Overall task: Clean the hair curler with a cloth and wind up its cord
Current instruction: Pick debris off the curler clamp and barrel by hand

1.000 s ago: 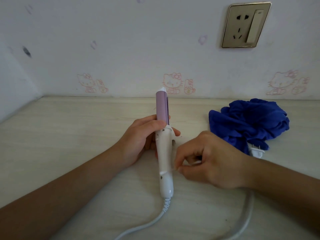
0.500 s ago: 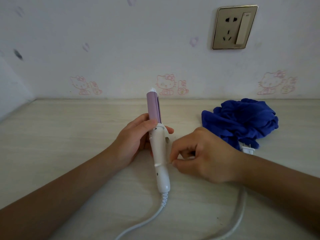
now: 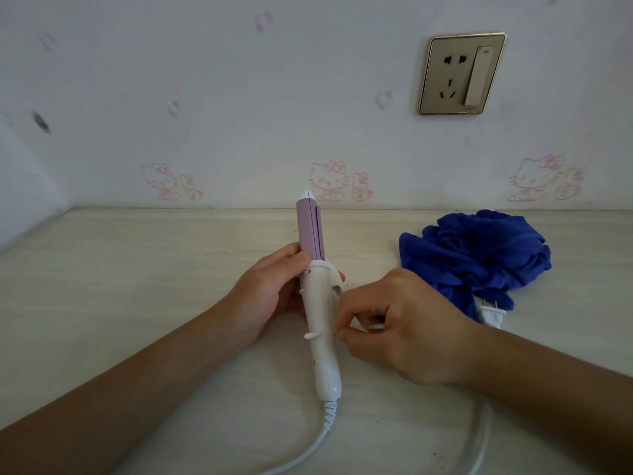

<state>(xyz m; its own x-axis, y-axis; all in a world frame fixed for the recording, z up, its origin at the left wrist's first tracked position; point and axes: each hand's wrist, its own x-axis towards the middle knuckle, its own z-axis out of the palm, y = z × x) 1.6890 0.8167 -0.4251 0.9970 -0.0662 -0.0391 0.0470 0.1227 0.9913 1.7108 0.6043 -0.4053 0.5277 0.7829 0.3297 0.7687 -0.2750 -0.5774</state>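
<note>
A hair curler [image 3: 320, 313] with a white handle and a lilac barrel stands tilted over the wooden table [image 3: 137, 286], barrel pointing away from me. My left hand [image 3: 270, 289] grips it from the left, just below the barrel. My right hand [image 3: 400, 323] is beside the handle on the right, fingers curled, pinching a piece of the white cord against the handle. The cord [image 3: 322, 437] leaves the handle's base and loops right under my right forearm. Its white plug [image 3: 491, 315] lies at the edge of a crumpled blue cloth [image 3: 476, 255].
A wall socket with a switch [image 3: 462, 73] sits on the wallpapered wall above the cloth. The table meets the wall at the back and a side wall at far left.
The curler has turned a little in my left hand, showing a small peg on the handle. My right hand stays pinched at the handle's right side. The view shifted slightly.
</note>
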